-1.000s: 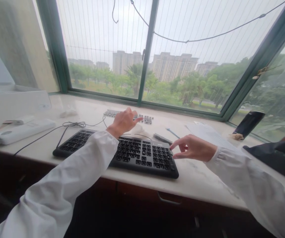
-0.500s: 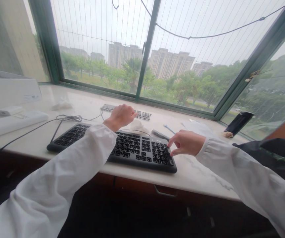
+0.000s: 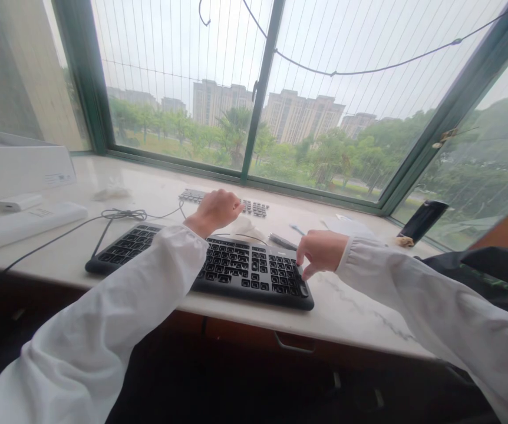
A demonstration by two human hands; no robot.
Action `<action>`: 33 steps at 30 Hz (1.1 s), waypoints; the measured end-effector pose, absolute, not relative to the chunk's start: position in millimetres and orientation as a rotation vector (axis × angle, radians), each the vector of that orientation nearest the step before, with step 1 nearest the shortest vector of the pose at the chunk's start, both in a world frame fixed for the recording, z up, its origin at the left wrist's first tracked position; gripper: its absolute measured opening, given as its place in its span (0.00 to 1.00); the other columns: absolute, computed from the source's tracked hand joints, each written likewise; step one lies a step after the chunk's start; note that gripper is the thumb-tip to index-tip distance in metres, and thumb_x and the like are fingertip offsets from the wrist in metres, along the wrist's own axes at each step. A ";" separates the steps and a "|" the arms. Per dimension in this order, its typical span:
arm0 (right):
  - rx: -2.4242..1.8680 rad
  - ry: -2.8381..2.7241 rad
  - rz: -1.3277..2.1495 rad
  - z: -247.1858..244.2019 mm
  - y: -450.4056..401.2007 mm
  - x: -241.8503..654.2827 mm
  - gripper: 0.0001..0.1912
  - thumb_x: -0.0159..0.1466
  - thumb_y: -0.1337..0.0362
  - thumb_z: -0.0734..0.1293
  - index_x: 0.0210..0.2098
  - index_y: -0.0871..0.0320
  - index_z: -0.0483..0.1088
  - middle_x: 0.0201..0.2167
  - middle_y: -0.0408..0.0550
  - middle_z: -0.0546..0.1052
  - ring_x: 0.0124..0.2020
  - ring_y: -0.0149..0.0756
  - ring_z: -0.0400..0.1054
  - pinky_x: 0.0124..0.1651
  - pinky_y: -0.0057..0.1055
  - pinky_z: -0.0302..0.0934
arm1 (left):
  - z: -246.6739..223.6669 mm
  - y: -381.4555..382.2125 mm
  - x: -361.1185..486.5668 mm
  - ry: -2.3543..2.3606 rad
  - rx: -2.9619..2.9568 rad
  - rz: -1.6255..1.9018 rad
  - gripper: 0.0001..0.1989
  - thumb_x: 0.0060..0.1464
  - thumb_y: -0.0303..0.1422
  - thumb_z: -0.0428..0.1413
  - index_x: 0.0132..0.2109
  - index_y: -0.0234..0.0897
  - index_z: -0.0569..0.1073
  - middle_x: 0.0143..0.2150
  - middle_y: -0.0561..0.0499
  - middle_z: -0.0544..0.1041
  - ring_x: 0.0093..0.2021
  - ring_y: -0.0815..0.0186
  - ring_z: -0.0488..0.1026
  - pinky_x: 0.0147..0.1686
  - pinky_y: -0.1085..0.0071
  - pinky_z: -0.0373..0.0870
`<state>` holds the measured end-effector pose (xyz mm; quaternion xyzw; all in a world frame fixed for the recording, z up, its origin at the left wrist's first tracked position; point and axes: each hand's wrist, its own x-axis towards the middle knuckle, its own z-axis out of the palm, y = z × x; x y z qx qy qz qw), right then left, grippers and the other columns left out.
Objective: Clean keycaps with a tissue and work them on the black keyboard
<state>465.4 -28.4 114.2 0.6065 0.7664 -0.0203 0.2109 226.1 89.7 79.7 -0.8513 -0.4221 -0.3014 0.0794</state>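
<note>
A black keyboard (image 3: pixel 236 271) lies along the front of a pale stone sill (image 3: pixel 351 306). My left hand (image 3: pixel 216 211) hovers over its rear edge, fingers loosely extended toward a row of loose dark keycaps (image 3: pixel 254 206) near the window. A crumpled white tissue (image 3: pixel 246 226) lies just beside that hand. My right hand (image 3: pixel 320 250) is curled at the keyboard's right end, fingertips touching the keys of the number pad. Neither hand visibly holds anything. Both arms are in white sleeves.
The keyboard's cable (image 3: pixel 121 214) is bundled at the left, beside a long white device (image 3: pixel 24 221) and a white box (image 3: pixel 19 171). A dark pen (image 3: pixel 283 240), sheets of paper (image 3: pixel 346 226) and a leaning black phone (image 3: pixel 422 219) lie to the right, with dark fabric (image 3: pixel 492 271) beyond.
My right hand drew in and curled its fingers onto the keyboard's right end. My left hand's spread fingers came together. The view shifted slightly.
</note>
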 end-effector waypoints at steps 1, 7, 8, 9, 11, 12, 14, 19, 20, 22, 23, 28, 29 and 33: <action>1.688 2.118 -0.089 114.7 -27.9 465.2 0.22 0.47 0.51 0.76 0.40 0.52 0.80 0.21 0.43 0.76 0.32 0.38 0.70 0.35 0.30 0.59 | 79.8 89.6 226.0 -1.260 -2.543 -0.911 0.22 0.59 0.40 0.49 0.21 0.33 0.72 0.17 0.49 0.67 0.18 0.69 0.60 0.24 0.70 0.54; 1.542 2.069 0.085 121.1 -24.7 449.2 0.22 0.45 0.51 0.77 0.38 0.53 0.80 0.31 0.49 0.77 0.36 0.42 0.71 0.37 0.33 0.59 | 79.9 89.6 225.8 -1.255 -2.533 -0.929 0.23 0.60 0.42 0.48 0.21 0.34 0.73 0.18 0.48 0.68 0.19 0.69 0.60 0.25 0.70 0.54; 1.512 2.053 0.111 122.2 -24.0 445.0 0.22 0.44 0.51 0.77 0.37 0.54 0.81 0.32 0.50 0.77 0.36 0.43 0.71 0.37 0.34 0.60 | 79.8 89.8 225.7 -1.262 -2.526 -0.930 0.23 0.59 0.42 0.48 0.22 0.34 0.73 0.18 0.48 0.68 0.19 0.69 0.60 0.25 0.70 0.54; 1.491 2.044 0.125 123.0 -23.3 441.2 0.22 0.44 0.52 0.77 0.36 0.55 0.81 0.31 0.51 0.77 0.36 0.44 0.71 0.37 0.35 0.60 | 79.8 89.9 225.7 -1.268 -2.519 -0.929 0.23 0.59 0.42 0.48 0.22 0.34 0.73 0.18 0.48 0.68 0.19 0.69 0.60 0.24 0.70 0.54; 1.486 2.059 0.122 123.5 -21.5 436.4 0.21 0.42 0.54 0.78 0.34 0.56 0.81 0.30 0.52 0.76 0.33 0.45 0.72 0.36 0.36 0.61 | 80.0 89.9 225.5 -1.275 -2.515 -0.924 0.23 0.59 0.43 0.48 0.23 0.34 0.74 0.19 0.48 0.69 0.19 0.68 0.61 0.24 0.70 0.55; 1.499 2.084 0.113 123.0 -20.5 435.8 0.20 0.41 0.55 0.79 0.32 0.57 0.81 0.28 0.52 0.76 0.32 0.45 0.72 0.35 0.36 0.61 | 80.2 89.8 225.4 -1.275 -2.521 -0.918 0.23 0.59 0.43 0.48 0.23 0.34 0.74 0.19 0.48 0.69 0.20 0.68 0.61 0.24 0.70 0.55; 1.535 2.139 0.088 121.2 -19.0 438.5 0.19 0.38 0.56 0.80 0.29 0.57 0.80 0.26 0.51 0.75 0.30 0.43 0.71 0.34 0.36 0.62 | 80.7 89.4 225.3 -1.281 -2.534 -0.907 0.24 0.59 0.44 0.47 0.23 0.34 0.74 0.20 0.47 0.70 0.20 0.68 0.62 0.25 0.70 0.55; 1.626 2.130 -0.140 115.9 -23.5 456.8 0.16 0.50 0.55 0.75 0.36 0.55 0.80 0.17 0.45 0.74 0.30 0.39 0.72 0.36 0.32 0.61 | 80.4 88.9 225.9 -1.301 -2.534 -0.922 0.24 0.59 0.44 0.47 0.23 0.34 0.75 0.20 0.47 0.70 0.21 0.68 0.63 0.26 0.69 0.56; 1.641 2.142 -0.202 115.0 -26.1 460.5 0.15 0.53 0.56 0.74 0.37 0.56 0.80 0.17 0.44 0.75 0.30 0.37 0.72 0.37 0.31 0.61 | 80.2 89.0 226.0 -1.295 -2.546 -0.922 0.24 0.59 0.44 0.47 0.23 0.34 0.74 0.20 0.47 0.70 0.21 0.68 0.63 0.26 0.69 0.56; 1.670 2.192 -0.277 113.0 -31.9 467.1 0.12 0.56 0.57 0.71 0.37 0.56 0.80 0.17 0.43 0.75 0.30 0.35 0.72 0.38 0.30 0.60 | 79.8 89.1 226.1 -1.277 -2.569 -0.917 0.24 0.60 0.44 0.47 0.23 0.34 0.74 0.20 0.47 0.70 0.20 0.68 0.63 0.26 0.69 0.56; 1.689 2.217 -0.290 111.8 -34.8 469.8 0.12 0.57 0.57 0.71 0.37 0.56 0.80 0.17 0.42 0.76 0.30 0.34 0.72 0.37 0.29 0.60 | 79.7 89.0 226.2 -1.271 -2.574 -0.913 0.24 0.60 0.43 0.47 0.22 0.34 0.74 0.20 0.47 0.70 0.20 0.68 0.62 0.26 0.69 0.56; 1.855 2.264 -0.341 105.3 -42.6 476.9 0.14 0.54 0.55 0.73 0.37 0.56 0.80 0.17 0.42 0.76 0.27 0.33 0.71 0.36 0.29 0.60 | 80.9 87.2 226.3 -1.273 -2.563 -0.905 0.24 0.59 0.43 0.47 0.22 0.34 0.73 0.19 0.48 0.69 0.19 0.69 0.61 0.25 0.70 0.55; 1.876 2.262 -0.354 104.8 -42.5 476.9 0.15 0.54 0.55 0.73 0.37 0.56 0.81 0.17 0.42 0.76 0.27 0.33 0.71 0.36 0.29 0.60 | 81.1 86.8 226.3 -1.272 -2.561 -0.906 0.24 0.59 0.43 0.47 0.22 0.34 0.73 0.18 0.49 0.69 0.19 0.69 0.60 0.24 0.70 0.55; 1.858 2.220 -0.340 106.6 -36.6 473.0 0.13 0.52 0.53 0.73 0.31 0.55 0.81 0.14 0.41 0.73 0.28 0.33 0.71 0.36 0.28 0.60 | 80.8 87.5 226.4 -1.269 -2.566 -0.898 0.24 0.59 0.44 0.47 0.22 0.34 0.73 0.17 0.49 0.68 0.18 0.70 0.60 0.23 0.71 0.55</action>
